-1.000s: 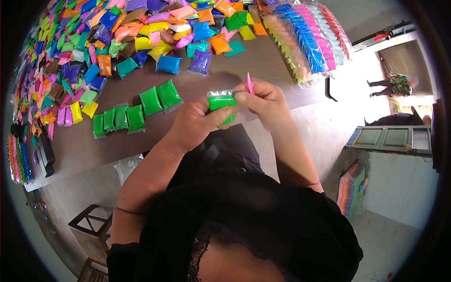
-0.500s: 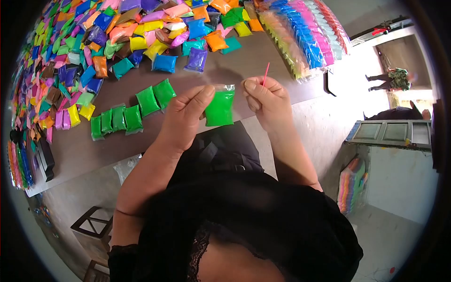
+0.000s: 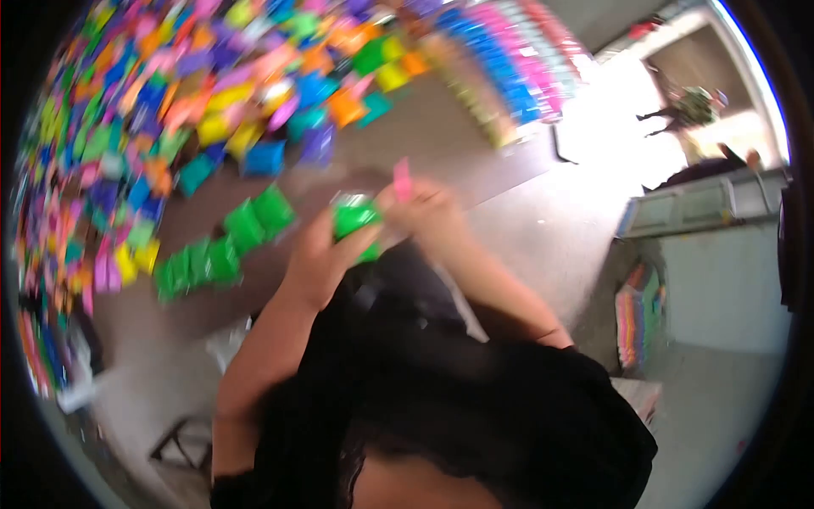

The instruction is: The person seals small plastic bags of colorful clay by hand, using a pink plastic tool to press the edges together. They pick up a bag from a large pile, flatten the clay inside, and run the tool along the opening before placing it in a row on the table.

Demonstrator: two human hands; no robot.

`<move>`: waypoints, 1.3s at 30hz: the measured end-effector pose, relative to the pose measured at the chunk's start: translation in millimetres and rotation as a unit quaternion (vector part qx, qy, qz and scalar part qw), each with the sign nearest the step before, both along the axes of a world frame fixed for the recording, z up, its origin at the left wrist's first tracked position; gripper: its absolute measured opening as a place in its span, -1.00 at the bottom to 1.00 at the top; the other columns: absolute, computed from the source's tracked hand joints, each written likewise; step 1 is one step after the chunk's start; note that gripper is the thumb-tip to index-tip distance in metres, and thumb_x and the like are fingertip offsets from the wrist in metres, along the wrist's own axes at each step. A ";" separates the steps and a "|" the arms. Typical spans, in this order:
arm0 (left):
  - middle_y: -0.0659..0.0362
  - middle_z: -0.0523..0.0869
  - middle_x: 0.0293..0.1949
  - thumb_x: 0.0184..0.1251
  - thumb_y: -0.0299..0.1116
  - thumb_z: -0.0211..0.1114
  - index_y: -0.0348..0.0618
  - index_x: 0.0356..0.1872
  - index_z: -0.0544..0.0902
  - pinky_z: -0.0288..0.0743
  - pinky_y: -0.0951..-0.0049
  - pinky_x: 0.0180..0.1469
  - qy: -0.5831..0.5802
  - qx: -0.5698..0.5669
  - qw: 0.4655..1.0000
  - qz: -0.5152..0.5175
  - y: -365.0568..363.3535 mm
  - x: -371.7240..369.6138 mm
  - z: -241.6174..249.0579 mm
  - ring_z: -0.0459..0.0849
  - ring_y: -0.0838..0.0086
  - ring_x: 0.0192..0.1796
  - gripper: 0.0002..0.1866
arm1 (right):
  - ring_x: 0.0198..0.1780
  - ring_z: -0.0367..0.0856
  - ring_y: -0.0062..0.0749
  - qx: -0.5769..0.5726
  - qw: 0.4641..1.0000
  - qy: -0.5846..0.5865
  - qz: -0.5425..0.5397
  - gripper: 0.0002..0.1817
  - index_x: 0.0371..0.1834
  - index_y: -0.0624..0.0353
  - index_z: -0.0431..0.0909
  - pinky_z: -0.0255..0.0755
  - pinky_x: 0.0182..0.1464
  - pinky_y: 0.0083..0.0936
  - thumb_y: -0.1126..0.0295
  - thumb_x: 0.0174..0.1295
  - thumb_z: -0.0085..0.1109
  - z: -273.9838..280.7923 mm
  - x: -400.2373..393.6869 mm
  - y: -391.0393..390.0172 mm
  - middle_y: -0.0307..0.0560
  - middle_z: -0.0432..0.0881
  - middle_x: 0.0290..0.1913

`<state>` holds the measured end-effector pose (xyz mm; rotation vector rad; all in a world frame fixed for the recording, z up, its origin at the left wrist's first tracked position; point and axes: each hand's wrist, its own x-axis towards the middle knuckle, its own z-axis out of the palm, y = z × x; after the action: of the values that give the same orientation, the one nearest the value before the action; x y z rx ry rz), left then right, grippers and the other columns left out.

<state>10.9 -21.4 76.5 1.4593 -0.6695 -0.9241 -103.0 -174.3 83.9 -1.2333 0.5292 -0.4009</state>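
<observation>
My left hand [image 3: 312, 270] is closed around a small clear packet with bright green filling [image 3: 354, 217], its thumb across the front. Just to the right, my right hand [image 3: 431, 210] pinches a thin pink plastic stick [image 3: 403, 180] that points upward. The two hands are close together over my lap at the table's edge; motion blur hides whether the right fingers touch the packet. On the brown table [image 3: 292, 191], left of my hands, several similar green packets [image 3: 203, 265] lie in a row.
A large heap of multicoloured packets [image 3: 229, 97] covers the table's far left. Rows of bagged packets in blue, pink and other colours [image 3: 500, 64] stand at the far right end. Beyond are a grey panelled door [image 3: 712, 199] and a person [image 3: 695, 106] by the bright doorway.
Both hands have moved down and closer together, the right one leftward. The green packet is tilted and more covered by the left hand. The whole view has shifted and blurred.
</observation>
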 end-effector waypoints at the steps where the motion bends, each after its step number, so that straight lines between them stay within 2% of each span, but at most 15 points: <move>1: 0.25 0.68 -0.15 0.38 -0.36 0.36 -0.26 0.16 0.60 0.53 0.52 -0.07 0.062 -0.024 0.997 0.027 -4.2 -1.4 0.8 0.63 0.62 -0.15 -0.62 | -0.20 0.66 -0.49 -0.003 1.000 -0.012 0.026 -0.92 -0.21 0.24 0.71 0.58 -0.06 -0.47 0.50 0.28 0.37 -11.7 -2.7 -3.3 -0.19 0.73 -0.28; 2: 0.23 0.69 -0.14 0.35 -0.38 0.37 -0.27 0.12 0.61 0.53 0.53 -0.07 0.128 -0.046 0.990 0.045 -5.0 -4.0 -1.1 0.63 0.61 -0.14 -0.64 | -0.20 0.63 -0.58 -0.040 0.998 0.044 0.005 -0.92 -0.23 0.23 0.71 0.56 -0.08 -0.51 0.47 0.28 0.39 -13.2 -2.4 -1.7 -0.22 0.73 -0.28; 4: 0.24 0.68 -0.15 0.34 -0.38 0.36 -0.28 0.12 0.60 0.53 0.54 -0.08 0.046 -0.019 0.998 0.043 -1.5 12.4 -13.6 0.63 0.61 -0.15 -0.63 | -0.26 0.47 -0.74 -0.153 0.982 0.102 0.038 -0.87 -0.31 0.14 0.71 0.42 -0.22 -0.61 0.34 0.32 0.40 -16.7 -1.2 -6.0 -0.41 0.61 -0.37; 7: 0.16 0.73 -0.14 0.41 -0.37 0.31 -0.29 0.14 0.59 0.57 0.38 -0.05 -0.055 0.016 0.998 0.032 5.4 35.2 -34.7 0.70 0.43 -0.14 -0.65 | -0.31 0.43 -0.74 -0.110 0.989 0.090 0.045 -0.82 -0.30 0.14 0.67 0.38 -0.26 -0.62 0.28 0.37 0.36 -47.7 -1.8 -10.9 -0.43 0.55 -0.40; 9: -0.04 0.67 0.12 0.47 -0.37 0.24 -0.32 0.24 0.52 0.50 0.14 0.22 -0.458 0.079 0.884 0.045 2.7 40.2 -40.6 0.65 0.10 0.15 -0.60 | -0.35 0.40 -0.72 -0.009 0.999 0.028 0.044 -0.79 -0.23 0.14 0.63 0.35 -0.31 -0.61 0.23 0.44 0.28 -55.4 -1.5 -15.5 -0.44 0.51 -0.39; 10: -0.04 0.67 0.12 0.47 -0.37 0.24 -0.32 0.24 0.52 0.50 0.14 0.22 -0.464 0.065 0.882 0.048 -2.8 31.4 -46.1 0.65 0.10 0.15 -0.60 | -0.35 0.40 -0.72 -0.022 0.999 0.022 0.039 -0.79 -0.23 0.14 0.63 0.35 -0.31 -0.61 0.23 0.44 0.28 -52.3 -5.5 -22.8 -0.44 0.51 -0.39; 12: -0.15 0.41 0.41 0.46 -0.38 0.21 -0.31 0.35 0.43 0.23 -0.01 0.48 -0.689 0.126 0.712 -0.049 -5.7 19.3 -65.3 0.36 -0.10 0.44 -0.51 | -0.32 0.42 -0.70 -0.015 0.998 0.041 0.040 -0.83 -0.17 0.18 0.59 0.36 -0.28 -0.62 0.29 0.46 0.21 -57.0 -7.9 -24.2 -0.39 0.52 -0.37; 14: -0.12 0.21 0.53 0.41 -0.39 0.24 -0.30 0.41 0.36 0.05 -0.02 0.59 -0.643 0.155 0.745 -0.082 -3.6 19.5 -66.1 0.17 -0.07 0.56 -0.43 | -0.28 0.49 -0.58 -0.129 0.990 0.049 0.038 -0.82 -0.16 0.21 0.59 0.42 -0.21 -0.53 0.32 0.47 0.17 -58.0 -11.5 -29.7 -0.30 0.55 -0.37; 16: -0.13 0.28 0.49 0.39 -0.40 0.26 -0.31 0.38 0.39 0.14 -0.03 0.55 -0.561 0.124 0.818 -0.024 -4.4 15.4 -59.1 0.24 -0.05 0.53 -0.44 | -0.20 0.60 -0.32 -0.222 0.968 0.110 0.050 -0.84 -0.14 0.21 0.61 0.48 -0.10 -0.38 0.34 0.43 0.17 -45.1 -17.1 -33.1 -0.14 0.61 -0.29; 19: -0.11 0.41 0.38 0.36 -0.42 0.29 -0.29 0.23 0.54 0.24 -0.04 0.47 -0.575 0.106 0.811 -0.027 0.3 21.3 -62.5 0.36 -0.07 0.43 -0.57 | -0.10 0.63 -0.07 -0.386 0.920 0.060 0.031 -0.87 -0.15 0.18 0.63 0.51 -0.02 -0.24 0.37 0.36 0.20 -58.8 -19.2 -41.8 -0.01 0.64 -0.17; 25: -0.05 0.52 0.26 0.33 -0.44 0.32 -0.26 0.07 0.64 0.31 -0.01 0.40 -0.611 0.080 0.786 -0.040 1.9 14.4 -65.7 0.46 -0.04 0.32 -0.69 | -0.02 0.65 -0.06 -0.500 0.845 0.160 0.101 -0.80 -0.09 0.08 0.65 0.54 0.01 -0.20 0.27 0.34 0.18 -52.0 -15.0 -44.8 -0.05 0.65 -0.13; 30: -0.02 0.55 0.21 0.32 -0.42 0.33 -0.27 0.02 0.67 0.36 0.02 0.33 -0.591 0.052 0.804 0.040 0.7 3.3 -66.5 0.51 -0.01 0.26 -0.72 | -0.08 0.68 -0.07 -0.526 0.828 0.160 0.107 -0.83 -0.14 0.05 0.66 0.57 -0.05 -0.19 0.28 0.29 0.20 -54.7 12.9 -19.9 -0.07 0.66 -0.17; 32: -0.01 0.59 0.14 0.34 -0.40 0.32 -0.27 -0.02 0.69 0.39 0.03 0.27 -0.659 0.039 0.751 0.027 3.8 6.2 -68.9 0.54 0.02 0.21 -0.75 | -0.14 0.69 -0.05 -0.492 0.854 0.134 0.105 -0.83 -0.20 0.10 0.64 0.58 -0.09 -0.19 0.28 0.27 0.21 -54.7 22.7 -11.9 -0.05 0.66 -0.21; 36: -0.01 0.62 0.08 0.33 -0.40 0.31 -0.27 -0.05 0.71 0.40 0.05 0.25 -0.679 0.042 0.733 0.015 6.0 10.5 -71.7 0.55 0.04 0.19 -0.76 | -0.16 0.72 -0.05 -0.573 0.788 0.173 0.141 -0.85 -0.25 0.14 0.63 0.59 -0.12 -0.19 0.33 0.18 0.23 -63.8 34.2 -18.9 -0.01 0.69 -0.23; 39: -0.01 0.62 0.06 0.29 -0.43 0.31 -0.27 -0.06 0.71 0.42 0.05 0.24 -0.655 0.040 0.754 0.018 4.5 7.6 -70.9 0.56 0.05 0.17 -0.76 | -0.16 0.73 -0.05 -0.569 0.790 0.191 0.125 -0.82 -0.21 0.13 0.62 0.59 -0.12 -0.19 0.32 0.17 0.24 -50.9 37.6 -27.4 0.00 0.70 -0.22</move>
<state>18.5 -16.9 5.6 2.0876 -1.5958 0.3035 -65.4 -201.7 33.0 -2.5746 0.4406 -0.2180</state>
